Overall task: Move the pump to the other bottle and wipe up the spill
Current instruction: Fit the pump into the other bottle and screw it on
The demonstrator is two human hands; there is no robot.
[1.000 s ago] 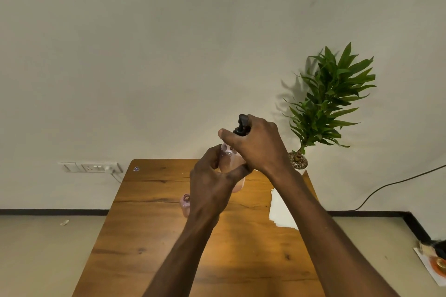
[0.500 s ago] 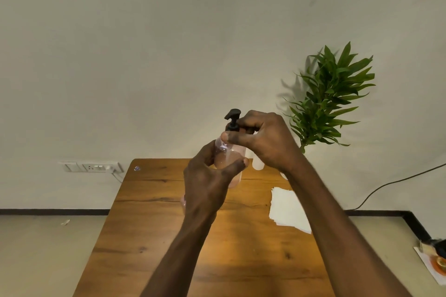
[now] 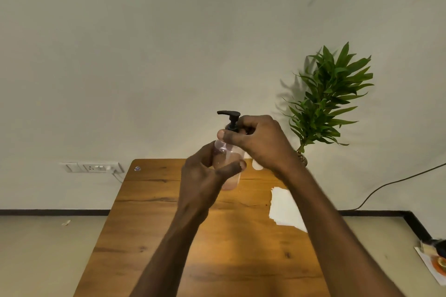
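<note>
Clear bottle (image 3: 228, 164) of pinkish liquid held upright above the tabletop (image 3: 149, 200), at 12 o'clock. Left hand (image 3: 205, 176) wraps its body; right hand (image 3: 260, 140) pinches the collar of the black pump (image 3: 230, 119). The thin plastic probably flexes and slips when wet: grip mid-body, turn at the collar. Paper towels (image 3: 284, 210) lie at 2 o'clock.

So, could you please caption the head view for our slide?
Left hand holds the bottle above the table while right hand grips its pump.

both hands (image 3: 205, 176) grip pump bottle (image 3: 228, 164)
</note>
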